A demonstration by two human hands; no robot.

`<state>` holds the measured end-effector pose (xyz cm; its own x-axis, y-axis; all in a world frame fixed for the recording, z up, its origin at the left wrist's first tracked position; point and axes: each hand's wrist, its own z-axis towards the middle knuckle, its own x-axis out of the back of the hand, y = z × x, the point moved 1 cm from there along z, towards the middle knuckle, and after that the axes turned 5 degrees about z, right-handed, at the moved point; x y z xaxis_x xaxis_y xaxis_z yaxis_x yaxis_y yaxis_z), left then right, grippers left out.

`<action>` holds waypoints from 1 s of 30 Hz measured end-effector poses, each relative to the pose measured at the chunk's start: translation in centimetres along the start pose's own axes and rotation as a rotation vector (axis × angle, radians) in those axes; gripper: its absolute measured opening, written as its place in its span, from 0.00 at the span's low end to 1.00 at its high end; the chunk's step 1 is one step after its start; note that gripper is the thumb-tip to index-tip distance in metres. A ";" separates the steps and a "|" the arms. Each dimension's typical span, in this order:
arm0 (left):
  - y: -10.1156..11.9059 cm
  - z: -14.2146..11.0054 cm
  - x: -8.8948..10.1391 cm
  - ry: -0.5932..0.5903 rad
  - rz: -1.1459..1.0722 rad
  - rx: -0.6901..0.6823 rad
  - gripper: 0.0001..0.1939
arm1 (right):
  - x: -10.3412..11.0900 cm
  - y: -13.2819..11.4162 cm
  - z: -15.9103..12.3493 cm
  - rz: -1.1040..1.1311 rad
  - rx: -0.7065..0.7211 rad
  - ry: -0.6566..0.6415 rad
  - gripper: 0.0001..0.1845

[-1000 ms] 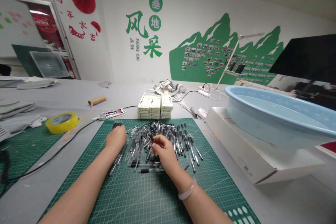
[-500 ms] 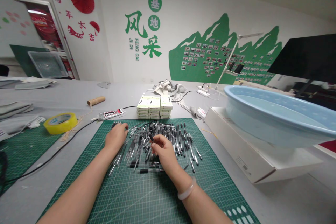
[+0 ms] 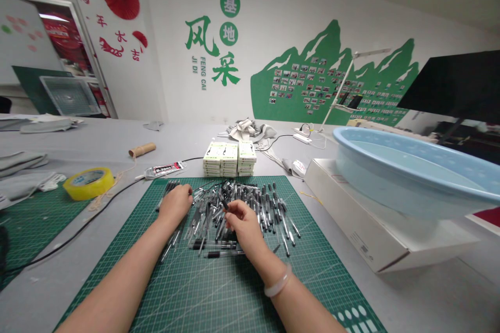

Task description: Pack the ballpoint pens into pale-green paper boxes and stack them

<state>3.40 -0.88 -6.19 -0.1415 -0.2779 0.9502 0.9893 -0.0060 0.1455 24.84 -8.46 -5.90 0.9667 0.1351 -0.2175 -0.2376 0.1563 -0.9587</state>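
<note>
A spread heap of clear pens with black caps (image 3: 265,203) lies on the green cutting mat (image 3: 187,291). Between the thumb and fingers of my right hand (image 3: 244,221) is a pen (image 3: 223,202), its dark end tilted up over the heap. At the heap's left edge, my left hand (image 3: 177,203) rests low with curled fingers; what they grip, if anything, is hidden. Just beyond that hand, a small group of pens (image 3: 169,187) lies side by side. Several stray pens (image 3: 214,244) lie crosswise in front of the heap.
Stacked small white-and-green boxes (image 3: 229,158) stand behind the heap. To the right, a blue basin (image 3: 398,182) sits on a white carton (image 3: 375,239). Yellow tape (image 3: 88,183), a black cable (image 3: 84,223) and a packaged tube (image 3: 164,169) are on the left.
My left hand has shifted slightly right and nearer, uncovering more of the pens beside it. My right hand keeps its hold on the pen, almost still.
</note>
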 end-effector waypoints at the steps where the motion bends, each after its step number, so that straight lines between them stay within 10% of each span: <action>1: 0.3 0.0 0.4 0.021 -0.059 0.017 0.12 | 0.0 -0.1 0.0 -0.002 -0.002 -0.001 0.04; 10: 5.4 -1.8 4.0 -0.251 -1.596 0.227 0.15 | -0.2 -0.4 -0.2 -0.010 0.000 0.011 0.04; 30: 7.1 -3.4 4.1 -0.207 -1.577 0.037 0.17 | 0.2 0.6 0.0 -0.029 0.016 0.052 0.05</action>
<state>9.94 -5.36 -2.17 -0.9844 0.1142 -0.1341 -0.1482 -0.1258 0.9809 24.90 -8.38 -6.50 0.9767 0.0793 -0.1995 -0.2107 0.1747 -0.9618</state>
